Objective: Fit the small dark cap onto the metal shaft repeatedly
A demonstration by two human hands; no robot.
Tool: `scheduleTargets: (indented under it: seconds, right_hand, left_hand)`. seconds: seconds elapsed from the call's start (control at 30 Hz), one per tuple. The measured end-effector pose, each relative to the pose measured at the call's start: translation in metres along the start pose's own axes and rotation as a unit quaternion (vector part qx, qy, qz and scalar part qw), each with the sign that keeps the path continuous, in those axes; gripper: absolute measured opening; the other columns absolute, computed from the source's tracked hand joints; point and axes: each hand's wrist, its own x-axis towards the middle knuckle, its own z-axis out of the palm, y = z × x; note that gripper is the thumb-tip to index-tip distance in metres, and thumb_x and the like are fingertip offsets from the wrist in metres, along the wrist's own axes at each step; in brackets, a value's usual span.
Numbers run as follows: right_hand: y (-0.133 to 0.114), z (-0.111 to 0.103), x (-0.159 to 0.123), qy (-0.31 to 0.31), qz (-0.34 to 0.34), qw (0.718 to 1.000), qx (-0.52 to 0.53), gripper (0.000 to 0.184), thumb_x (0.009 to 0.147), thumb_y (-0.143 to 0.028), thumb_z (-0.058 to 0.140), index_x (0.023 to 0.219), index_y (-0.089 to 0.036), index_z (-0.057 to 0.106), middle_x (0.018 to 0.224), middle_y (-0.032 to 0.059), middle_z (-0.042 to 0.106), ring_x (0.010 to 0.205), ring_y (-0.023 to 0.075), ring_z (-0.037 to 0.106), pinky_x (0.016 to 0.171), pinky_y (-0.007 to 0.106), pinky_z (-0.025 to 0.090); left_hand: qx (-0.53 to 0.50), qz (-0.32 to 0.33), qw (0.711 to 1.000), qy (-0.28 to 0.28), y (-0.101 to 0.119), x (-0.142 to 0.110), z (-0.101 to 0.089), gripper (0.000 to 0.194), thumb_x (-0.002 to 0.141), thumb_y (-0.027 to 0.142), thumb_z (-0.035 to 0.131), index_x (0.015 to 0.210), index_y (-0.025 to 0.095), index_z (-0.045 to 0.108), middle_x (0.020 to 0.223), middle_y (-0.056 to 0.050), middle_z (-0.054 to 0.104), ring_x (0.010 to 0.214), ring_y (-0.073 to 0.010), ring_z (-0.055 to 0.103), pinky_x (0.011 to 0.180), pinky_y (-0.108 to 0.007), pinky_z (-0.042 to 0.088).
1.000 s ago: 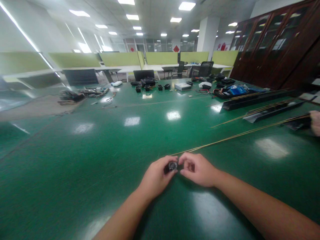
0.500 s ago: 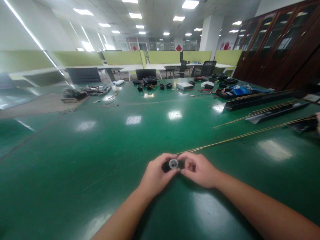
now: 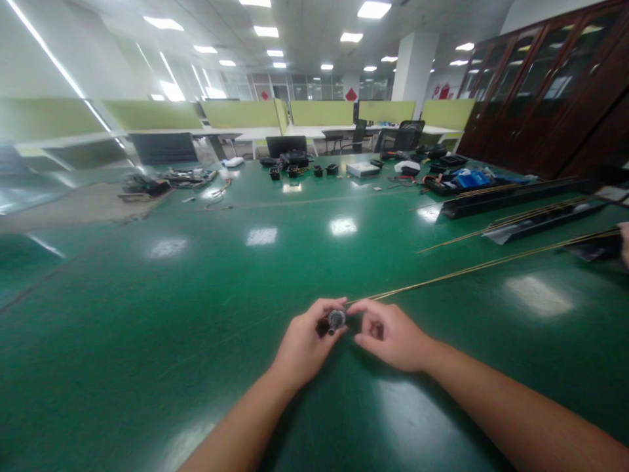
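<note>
A small round metal part point(image 3: 337, 319) with a dark knob or stub at its lower edge is gripped by my left hand point(image 3: 305, 341), thumb below and fingers above. Its exact kind is not clear. My right hand point(image 3: 390, 333) hovers just to the right, thumb and index finger apart, with the index fingertip close to the part. The right palm shows nothing in it, and its other fingers are curled. Just beyond my fingertips lie the ends of long thin brass-coloured rods point(image 3: 427, 280) that stretch to the right.
On the green table point(image 3: 206, 288), black channel-shaped trays point(image 3: 515, 196) with more rods lie at the right. Farther back are small black boxes point(image 3: 318, 170), a white box point(image 3: 362, 169) and a blue item point(image 3: 472, 177). Another person's hand point(image 3: 624, 242) shows at the right edge.
The round part has turned in my left hand, so a dark stub now shows at its lower edge. My right thumb and index finger have come away from it slightly.
</note>
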Motion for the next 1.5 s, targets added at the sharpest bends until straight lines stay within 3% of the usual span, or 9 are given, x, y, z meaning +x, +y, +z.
scheduleTargets:
  seconds: [0.3,0.47,0.77,1.0,1.5]
  right_hand:
    - [-0.0002,-0.0013,-0.0004,-0.009,0.002,1.0,-0.015,0.035,0.08,-0.018,0.062,0.116,-0.019,0.06,0.066,-0.0046,0.06,0.053,0.0091,0.052,0.053,0.02,0.04]
    - [0.0019,-0.0007,-0.0003,-0.012,0.004,1.0,-0.016,0.034,0.081,-0.019,0.063,0.115,-0.019,0.061,0.066,-0.0046,0.06,0.053,0.0089,0.052,0.052,0.02,0.039]
    - [0.0022,-0.0007,0.0,-0.02,0.006,1.0,-0.005,0.034,0.082,-0.018,0.062,0.116,-0.018,0.06,0.067,-0.0038,0.06,0.053,0.0088,0.051,0.052,0.02,0.039]
    - [-0.0007,-0.0013,-0.0005,-0.022,0.011,1.0,-0.016,0.032,0.082,-0.018,0.062,0.114,-0.019,0.062,0.065,-0.0045,0.059,0.053,0.0088,0.051,0.052,0.02,0.038]
    - [-0.001,-0.0016,-0.0003,-0.024,0.006,0.999,-0.027,0.032,0.081,-0.018,0.062,0.113,-0.019,0.062,0.066,-0.0039,0.061,0.053,0.0089,0.052,0.052,0.02,0.039]
  left_hand:
    - [0.005,0.017,1.0,-0.002,-0.001,0.0011,0.0013,0.024,0.087,0.02,0.061,0.11,0.025,0.058,0.128,-0.003,0.063,0.117,-0.0172,0.06,0.103,-0.033,0.049]
    - [0.002,0.009,1.0,0.005,0.0014,0.0012,0.001,0.034,0.086,0.019,0.061,0.119,0.025,0.057,0.12,-0.004,0.065,0.109,-0.0171,0.064,0.098,-0.031,0.051]
    - [0.047,-0.001,0.999,0.005,0.0064,0.0017,-0.0006,0.028,0.086,0.028,0.063,0.114,0.023,0.061,0.109,-0.003,0.068,0.096,-0.0176,0.065,0.087,-0.029,0.052]
    - [0.011,-0.033,0.999,-0.02,0.0031,0.0026,0.0002,0.035,0.092,0.034,0.056,0.125,0.022,0.053,0.115,-0.007,0.067,0.105,-0.0203,0.064,0.097,-0.035,0.05]
    - [-0.03,-0.026,0.999,-0.001,0.0063,0.0025,0.0016,0.026,0.088,0.024,0.061,0.111,0.021,0.049,0.119,-0.006,0.064,0.108,-0.018,0.063,0.097,-0.034,0.05]
